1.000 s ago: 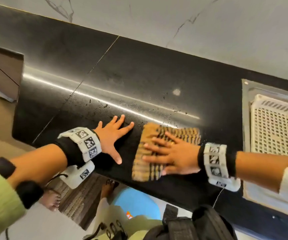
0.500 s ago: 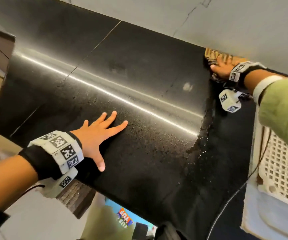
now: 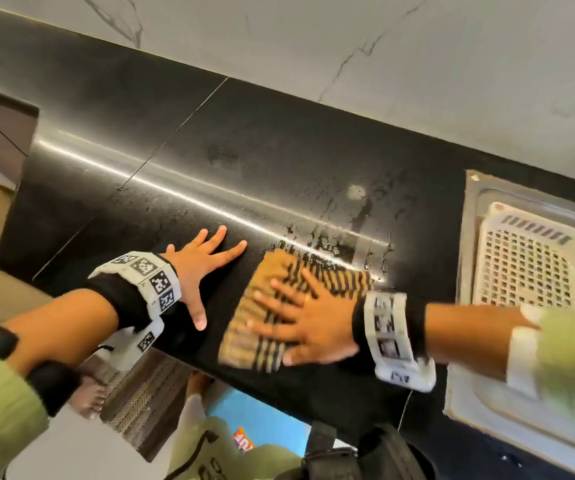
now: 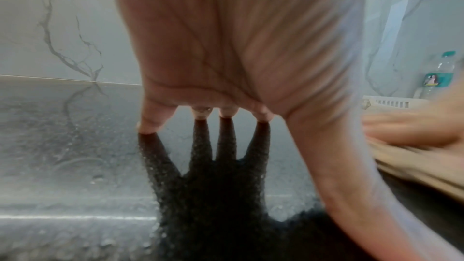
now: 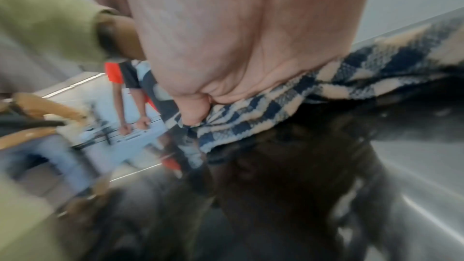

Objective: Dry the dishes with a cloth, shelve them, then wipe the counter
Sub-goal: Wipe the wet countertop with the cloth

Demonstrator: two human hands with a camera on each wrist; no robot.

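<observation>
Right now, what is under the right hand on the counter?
The right hand lies flat, fingers spread, on a folded checked cloth resting on the black counter. Water streaks show beyond the cloth's far edge; the counter beneath the cloth is covered and cannot be seen.

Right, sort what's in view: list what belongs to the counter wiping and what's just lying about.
In the job:
- checked cloth, flat under the right hand
- black counter, wet streaks beyond the cloth
- left hand, spread flat on the counter

Lying about:
- white basket in the sink
- water bottle by the wall
</observation>
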